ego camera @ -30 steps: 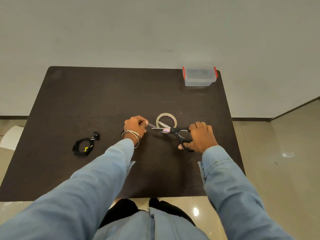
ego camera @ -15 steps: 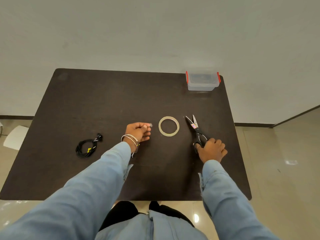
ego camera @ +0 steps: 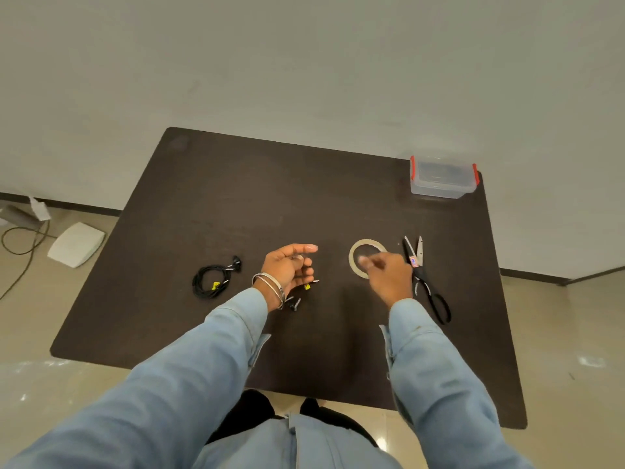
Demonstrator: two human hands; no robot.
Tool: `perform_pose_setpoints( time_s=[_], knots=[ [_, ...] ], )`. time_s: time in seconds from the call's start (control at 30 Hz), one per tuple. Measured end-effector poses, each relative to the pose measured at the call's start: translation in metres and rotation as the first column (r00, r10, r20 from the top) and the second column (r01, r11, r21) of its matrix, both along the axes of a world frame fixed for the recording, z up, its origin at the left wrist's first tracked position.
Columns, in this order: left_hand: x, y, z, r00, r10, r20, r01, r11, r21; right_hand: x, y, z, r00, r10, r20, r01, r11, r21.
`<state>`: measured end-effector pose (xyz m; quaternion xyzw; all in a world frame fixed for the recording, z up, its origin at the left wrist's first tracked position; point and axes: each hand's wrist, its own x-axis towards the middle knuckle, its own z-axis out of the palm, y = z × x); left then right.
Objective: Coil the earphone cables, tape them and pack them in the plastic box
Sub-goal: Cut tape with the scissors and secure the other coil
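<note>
Dark brown table [ego camera: 209, 204], most of its surface bare beyond the fingers toward the far edge. Left hand [ego camera: 287, 269] raised mid-table, index finger extended, other fingers curled loosely; a small clear bit seems pinched at thumb and finger, probably tape, too small to confirm. Under that palm, second earphone [ego camera: 297, 299]: buds and yellow tag poking out on the table, not clearly gripped. Coiled earphone cable [ego camera: 211, 280] black, lying well left of the left fingers, apart from them, bare table between it and the left edge. Right hand [ego camera: 389, 270] over the near-right part of the tape roll [ego camera: 355, 255], fingers bent; grip vs. hover not resolvable. Scissors [ego camera: 422, 275] flat just right of the right fingers, blades parted, pointing away. Plastic box [ego camera: 441, 184] with red clips at far right corner, hard against the table edge, well beyond both hands.
</note>
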<state>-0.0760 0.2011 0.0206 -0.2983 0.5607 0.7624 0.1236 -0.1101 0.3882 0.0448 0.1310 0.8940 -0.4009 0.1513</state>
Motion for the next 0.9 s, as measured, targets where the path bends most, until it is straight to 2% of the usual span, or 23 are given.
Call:
perform_pose_setpoints(
  time_s=[0.03,0.07,0.1,0.17,0.23,0.33,0.53,0.7,0.9],
  knots=[
    [0.001,-0.006,0.001,1.000,0.010,-0.011,-0.010,1.000,-0.003,0.002,-0.021,0.011,0.998,-0.024,0.065,0.039,0.967,-0.252],
    [0.003,-0.013,0.002,1.000,0.017,-0.023,-0.018,1.000,-0.013,0.003,-0.041,0.019,0.988,-0.021,0.152,0.083,0.907,-0.413],
    [0.004,-0.019,0.002,0.999,0.024,-0.035,-0.025,0.999,-0.029,0.005,-0.059,0.023,0.974,0.009,0.226,0.106,0.865,-0.491],
    [0.007,-0.034,0.002,0.998,0.031,-0.055,-0.035,0.997,-0.070,0.006,-0.089,0.024,0.953,0.080,0.293,0.081,0.862,-0.500],
    [0.009,-0.048,0.002,0.997,0.029,-0.071,-0.037,0.993,-0.116,0.008,-0.112,0.021,0.949,0.082,0.304,0.074,0.880,-0.469],
    [0.014,-0.070,0.001,0.995,0.002,-0.097,-0.020,0.982,-0.188,0.009,-0.138,0.016,0.923,0.026,0.384,0.162,0.878,-0.450],
    [0.024,-0.114,-0.010,0.988,-0.118,-0.101,0.078,0.941,-0.330,0.009,-0.171,0.008,0.809,-0.007,0.588,0.321,0.843,-0.431],
    [0.027,-0.148,-0.013,0.982,-0.159,-0.100,0.124,0.948,-0.292,0.008,-0.191,0.001,0.769,-0.026,0.638,0.454,0.725,-0.517],
    [0.030,-0.176,-0.018,0.995,-0.084,-0.048,0.074,0.982,-0.171,0.012,-0.217,-0.009,0.781,-0.103,0.616,0.545,0.593,-0.592]
  ],
)
